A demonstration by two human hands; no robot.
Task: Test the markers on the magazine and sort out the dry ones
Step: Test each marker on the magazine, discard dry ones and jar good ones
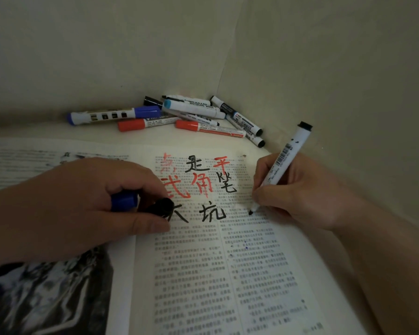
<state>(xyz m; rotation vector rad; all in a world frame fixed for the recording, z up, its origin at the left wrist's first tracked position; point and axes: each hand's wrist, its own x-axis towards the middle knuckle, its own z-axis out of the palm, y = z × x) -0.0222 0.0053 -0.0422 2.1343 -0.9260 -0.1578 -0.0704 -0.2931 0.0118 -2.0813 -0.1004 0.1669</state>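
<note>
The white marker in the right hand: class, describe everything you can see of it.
The white plastic marker has a black rear end and a barcode label, and its writing tip is bare. It tilts, black end up and away, dark tip down on the open printed magazine page, right of black handwritten characters. The right hand pinches its lower barrel in a writing grip; nothing else touches it.
</note>
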